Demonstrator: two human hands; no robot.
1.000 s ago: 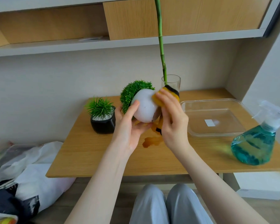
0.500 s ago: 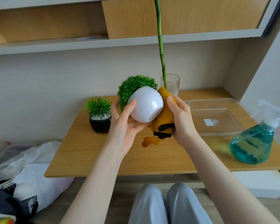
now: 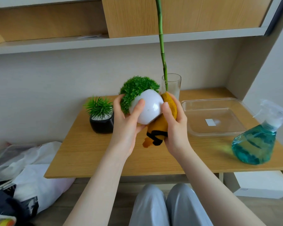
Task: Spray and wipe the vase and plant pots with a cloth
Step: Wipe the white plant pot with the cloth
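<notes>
A: What's the setting?

B: A smooth wooden desk [image 3: 91, 154]; a clear glass vase [image 3: 173, 85] and a glossy black pot [image 3: 102, 123] stand at the back.

A: What changed?

B: The round white pot [image 3: 148, 109] has rolled further, its base now facing us, so wiping seems to be reaching the underside. The left hand [image 3: 127, 126] cups it above the desk; the right hand [image 3: 175, 126] presses a fuzzy mustard cloth [image 3: 158, 128] against it.

Room was pretty plain: a light wooden desk [image 3: 91, 154] pushed against a beige wall [image 3: 55, 75], a grey shelf [image 3: 121, 40] with wood-fronted cabinets [image 3: 186, 15] above (soft daylight everywhere), and wood-look floor [image 3: 260, 207] underneath.
</notes>
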